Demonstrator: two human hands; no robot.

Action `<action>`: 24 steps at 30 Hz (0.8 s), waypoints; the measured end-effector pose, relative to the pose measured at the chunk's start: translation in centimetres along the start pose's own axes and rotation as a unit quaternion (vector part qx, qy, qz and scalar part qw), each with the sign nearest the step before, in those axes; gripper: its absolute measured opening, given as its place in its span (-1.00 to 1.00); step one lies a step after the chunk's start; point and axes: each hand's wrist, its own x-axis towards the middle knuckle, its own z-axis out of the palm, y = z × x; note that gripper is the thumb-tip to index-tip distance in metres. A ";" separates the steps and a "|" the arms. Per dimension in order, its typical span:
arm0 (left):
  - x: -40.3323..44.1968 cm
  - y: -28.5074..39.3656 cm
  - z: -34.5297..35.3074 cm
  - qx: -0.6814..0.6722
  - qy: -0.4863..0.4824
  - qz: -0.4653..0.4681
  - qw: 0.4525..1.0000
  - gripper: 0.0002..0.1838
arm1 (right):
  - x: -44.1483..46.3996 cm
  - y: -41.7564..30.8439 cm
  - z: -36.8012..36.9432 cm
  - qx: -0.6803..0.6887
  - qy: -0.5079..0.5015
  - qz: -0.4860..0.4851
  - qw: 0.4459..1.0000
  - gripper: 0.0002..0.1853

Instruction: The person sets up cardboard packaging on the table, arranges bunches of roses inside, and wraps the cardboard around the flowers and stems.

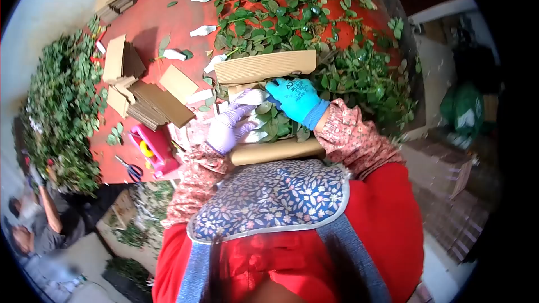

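Note:
My left hand (229, 125), in a thin purple glove, has its fingers curled at a white-sleeved flower head (252, 97). In a blue coated glove, my right hand (297, 101) closes over the leafy stem end beside that head; its fingertips are partly hidden. Beneath both hands, corrugated cardboard (265, 67) stands up along the far side, and a rolled cardboard edge (278, 151) lies along the near side. Between these edges are more white-sleeved heads (256, 136) and green leaves (277, 125).
Leafy stems (269, 28) with white-sleeved heads cover the red table's far side. Cardboard stacks (154, 104), a pink tape dispenser (154, 150) and scissors (132, 170) lie left. A leafy heap (62, 101) stands farther left, near another person (42, 219).

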 end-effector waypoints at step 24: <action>-4.2 -3.1 -2.3 -0.103 0.347 -0.089 0.928 -0.89 | -0.5 1.4 2.2 -0.004 0.001 0.017 1.000 -0.71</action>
